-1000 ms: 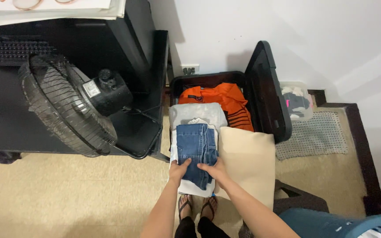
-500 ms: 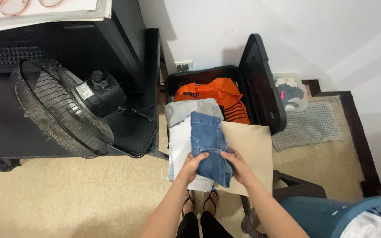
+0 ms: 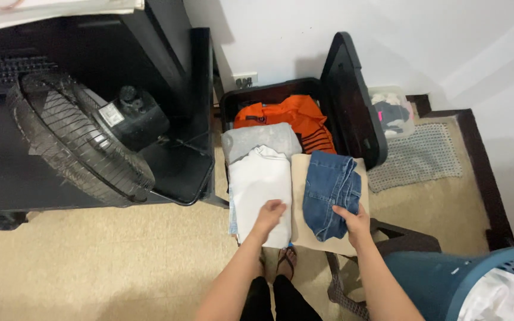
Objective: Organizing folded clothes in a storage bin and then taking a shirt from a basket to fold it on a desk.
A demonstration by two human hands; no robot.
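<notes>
1. Head view, left hand: the left hand [image 3: 270, 213] lies with its fingers curled loosely over the near end of a folded white garment [image 3: 261, 193], touching it but not visibly pinching it. That garment tops a small stack, with a folded grey piece [image 3: 258, 138] showing behind it.

2. Head view, right hand: the right hand [image 3: 353, 216] is closed on the near corner of a pair of folded blue jeans [image 3: 331, 191], thumb on top. The jeans rest on a beige folded cloth [image 3: 300, 196] just beside the white stack.

3. Head view, surroundings: behind both piles stands an open black bin [image 3: 281, 95] with an orange garment [image 3: 292, 116] inside and its lid [image 3: 352, 101] tipped up against the wall. A black fan [image 3: 78, 139] leans by a dark worktop [image 3: 7, 148] on the left; a blue laundry basket [image 3: 477, 285] sits at the lower right.

4. Step in hand, as a judgement: the folded clothes appear to be being sorted into separate piles, the jeans set apart from the white stack. Any next move calls for both hands to support a piece from beneath so its folds hold.
</notes>
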